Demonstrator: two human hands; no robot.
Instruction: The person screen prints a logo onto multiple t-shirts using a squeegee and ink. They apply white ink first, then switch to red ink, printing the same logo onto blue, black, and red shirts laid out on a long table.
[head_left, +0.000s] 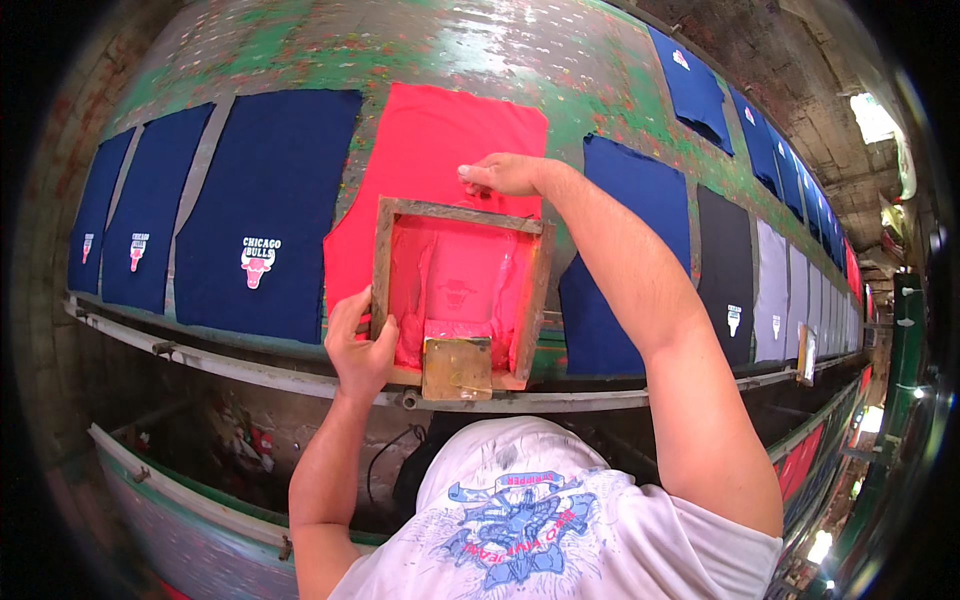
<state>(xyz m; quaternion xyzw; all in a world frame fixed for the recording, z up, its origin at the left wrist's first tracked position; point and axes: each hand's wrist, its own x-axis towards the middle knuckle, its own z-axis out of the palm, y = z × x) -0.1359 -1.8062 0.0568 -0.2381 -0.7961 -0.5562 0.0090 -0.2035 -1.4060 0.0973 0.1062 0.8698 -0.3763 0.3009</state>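
A wooden-framed printing screen (384,255) lies over a red cut piece of cloth (440,130) on the long table. Inside the frame, red ink lines the sides, and a bull's-head motif shows faintly in the mesh. A squeegee with a wooden block (458,370) leans on the frame's near side. My left hand (362,345) grips the frame's left side near its front corner. Above the far rail, my right hand (505,175) hovers over the red cloth, thumb and fingers pinched together. What they hold, if anything, I cannot make out.
Navy cloth pieces (285,180) with printed logos lie to the left. More navy, black (723,270) and lilac pieces (772,280) run along the table to the right. A metal rail (250,370) edges the table's near side. Behind me stands another table (190,530).
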